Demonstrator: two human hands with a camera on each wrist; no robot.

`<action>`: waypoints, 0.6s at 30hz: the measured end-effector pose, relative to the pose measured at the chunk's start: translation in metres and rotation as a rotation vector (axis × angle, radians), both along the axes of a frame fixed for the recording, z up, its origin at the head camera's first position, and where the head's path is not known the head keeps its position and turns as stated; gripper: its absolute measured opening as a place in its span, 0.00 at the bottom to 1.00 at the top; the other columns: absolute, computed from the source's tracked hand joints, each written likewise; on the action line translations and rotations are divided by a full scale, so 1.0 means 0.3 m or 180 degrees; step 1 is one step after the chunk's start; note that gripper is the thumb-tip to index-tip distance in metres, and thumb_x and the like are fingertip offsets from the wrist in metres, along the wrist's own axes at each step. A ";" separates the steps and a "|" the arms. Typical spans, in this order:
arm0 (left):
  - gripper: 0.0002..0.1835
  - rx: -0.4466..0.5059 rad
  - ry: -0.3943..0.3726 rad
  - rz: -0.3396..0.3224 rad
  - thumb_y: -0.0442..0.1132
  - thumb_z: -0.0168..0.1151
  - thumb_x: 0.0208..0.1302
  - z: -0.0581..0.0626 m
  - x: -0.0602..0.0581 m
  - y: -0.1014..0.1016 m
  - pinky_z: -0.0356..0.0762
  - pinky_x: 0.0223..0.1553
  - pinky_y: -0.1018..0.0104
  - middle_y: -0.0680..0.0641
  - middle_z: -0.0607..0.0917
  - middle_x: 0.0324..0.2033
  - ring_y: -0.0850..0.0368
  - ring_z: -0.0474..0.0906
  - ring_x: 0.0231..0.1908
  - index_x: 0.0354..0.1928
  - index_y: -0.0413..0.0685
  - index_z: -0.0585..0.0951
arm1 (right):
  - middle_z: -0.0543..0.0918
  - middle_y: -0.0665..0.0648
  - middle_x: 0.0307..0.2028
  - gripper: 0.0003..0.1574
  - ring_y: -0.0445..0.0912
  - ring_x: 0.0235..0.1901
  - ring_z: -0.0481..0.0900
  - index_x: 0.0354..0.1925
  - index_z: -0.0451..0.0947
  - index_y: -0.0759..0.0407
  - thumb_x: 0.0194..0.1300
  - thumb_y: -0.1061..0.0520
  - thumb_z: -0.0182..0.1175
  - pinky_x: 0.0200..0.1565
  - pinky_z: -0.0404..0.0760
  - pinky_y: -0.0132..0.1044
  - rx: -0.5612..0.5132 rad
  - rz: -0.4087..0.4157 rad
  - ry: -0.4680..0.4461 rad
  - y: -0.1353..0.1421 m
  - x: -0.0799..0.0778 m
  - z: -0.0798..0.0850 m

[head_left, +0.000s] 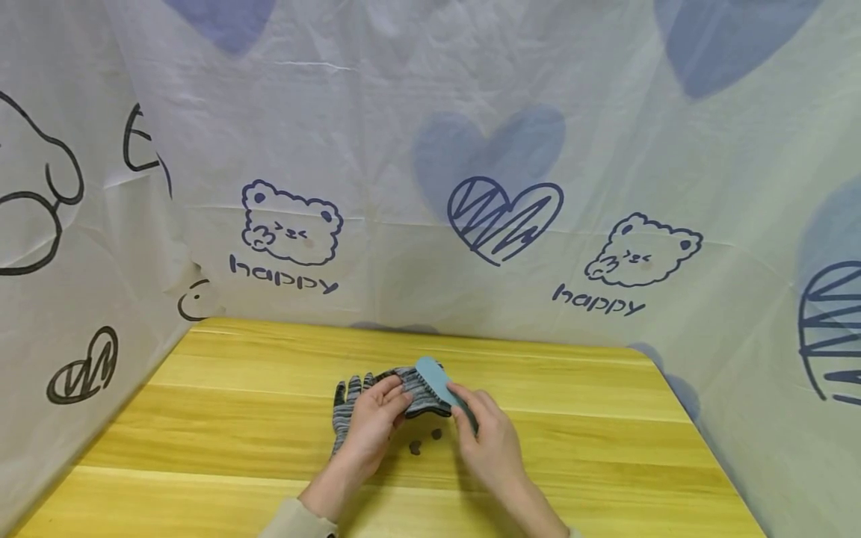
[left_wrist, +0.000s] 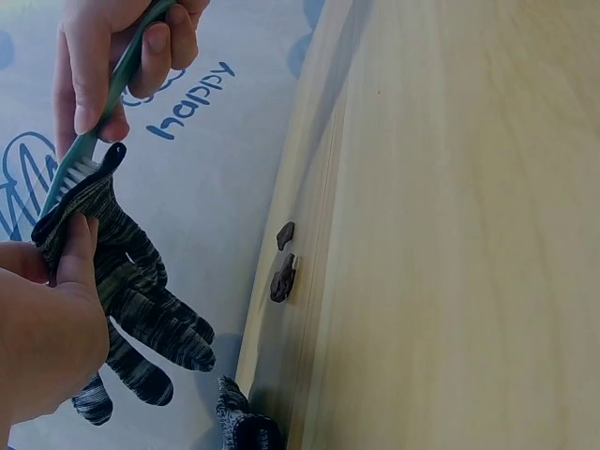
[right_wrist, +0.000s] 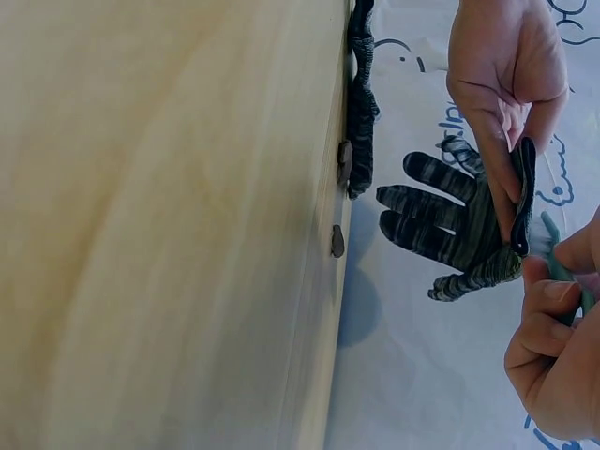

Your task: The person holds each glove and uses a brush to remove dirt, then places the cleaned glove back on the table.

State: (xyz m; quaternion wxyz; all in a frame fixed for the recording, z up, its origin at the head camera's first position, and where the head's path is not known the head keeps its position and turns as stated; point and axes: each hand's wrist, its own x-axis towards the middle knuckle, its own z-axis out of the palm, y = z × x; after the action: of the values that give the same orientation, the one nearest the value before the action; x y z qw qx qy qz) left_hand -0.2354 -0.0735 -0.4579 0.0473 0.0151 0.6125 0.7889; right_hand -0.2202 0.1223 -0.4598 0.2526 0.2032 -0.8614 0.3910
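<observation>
My left hand (head_left: 372, 420) grips a grey-and-black knit glove (left_wrist: 141, 305) near its cuff, with the glove's fingers dangling in both wrist views. In my right hand (head_left: 491, 441) is a teal brush (head_left: 433, 377), held by its handle. Its white bristles (left_wrist: 79, 172) face the glove and meet the fabric near the cuff in the left wrist view. A second knit glove (head_left: 342, 409) lies on the table to the left of my left hand. Two dark brown lumps, one nearer (head_left: 415, 447) and one farther (head_left: 436, 433), lie between my hands.
The wood-grain table (head_left: 592, 426) spreads out on both sides of my hands. Behind its far edge hangs a pale cloth backdrop (head_left: 403, 284) with hearts and bear drawings, and more cloth stands at the left and right.
</observation>
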 end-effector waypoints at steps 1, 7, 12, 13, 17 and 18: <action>0.35 -0.0001 0.0005 0.0002 0.32 0.55 0.77 -0.001 0.000 0.000 0.76 0.60 0.68 0.25 0.56 0.76 0.35 0.54 0.77 0.77 0.24 0.54 | 0.85 0.52 0.42 0.24 0.36 0.30 0.75 0.63 0.81 0.57 0.70 0.65 0.65 0.31 0.80 0.30 0.0010 -0.0018 -0.0003 0.000 0.000 0.000; 0.35 -0.0004 0.0024 -0.0011 0.32 0.55 0.77 -0.004 0.001 -0.001 0.77 0.57 0.71 0.25 0.56 0.76 0.35 0.53 0.77 0.78 0.25 0.54 | 0.85 0.52 0.42 0.23 0.36 0.30 0.75 0.63 0.82 0.56 0.71 0.64 0.65 0.31 0.78 0.30 0.0051 -0.0114 0.0002 0.002 0.000 -0.002; 0.35 -0.0014 0.0027 -0.0026 0.32 0.55 0.77 -0.002 0.003 -0.001 0.76 0.61 0.67 0.25 0.57 0.76 0.35 0.54 0.77 0.78 0.26 0.54 | 0.85 0.52 0.40 0.23 0.36 0.29 0.75 0.62 0.83 0.56 0.70 0.64 0.66 0.30 0.77 0.30 0.0054 -0.0185 0.0055 0.002 -0.002 -0.002; 0.35 -0.0019 0.0027 -0.0027 0.32 0.55 0.77 -0.002 0.003 -0.001 0.76 0.62 0.66 0.25 0.57 0.76 0.35 0.53 0.77 0.78 0.26 0.54 | 0.85 0.52 0.40 0.23 0.36 0.29 0.75 0.61 0.83 0.57 0.70 0.64 0.67 0.29 0.77 0.30 0.0052 -0.0198 0.0081 0.002 -0.003 -0.002; 0.35 -0.0002 0.0027 0.0013 0.31 0.55 0.76 -0.005 0.000 -0.001 0.77 0.57 0.70 0.26 0.57 0.76 0.35 0.55 0.77 0.78 0.25 0.54 | 0.84 0.53 0.39 0.23 0.37 0.28 0.73 0.61 0.83 0.58 0.69 0.65 0.67 0.27 0.74 0.30 0.0053 -0.0298 0.0133 0.008 -0.008 -0.004; 0.35 0.0001 0.0031 0.0031 0.31 0.55 0.76 -0.004 -0.002 0.000 0.77 0.55 0.72 0.25 0.57 0.76 0.35 0.55 0.76 0.78 0.25 0.53 | 0.84 0.54 0.39 0.23 0.38 0.28 0.73 0.61 0.83 0.58 0.69 0.65 0.67 0.28 0.74 0.30 0.0054 -0.0336 0.0124 0.012 -0.011 -0.003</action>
State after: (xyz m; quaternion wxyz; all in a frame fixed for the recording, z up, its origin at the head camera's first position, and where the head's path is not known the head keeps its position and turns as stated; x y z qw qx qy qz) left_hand -0.2359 -0.0736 -0.4591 0.0406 0.0159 0.6127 0.7891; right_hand -0.2235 0.1261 -0.4607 0.2879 0.1672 -0.8691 0.3657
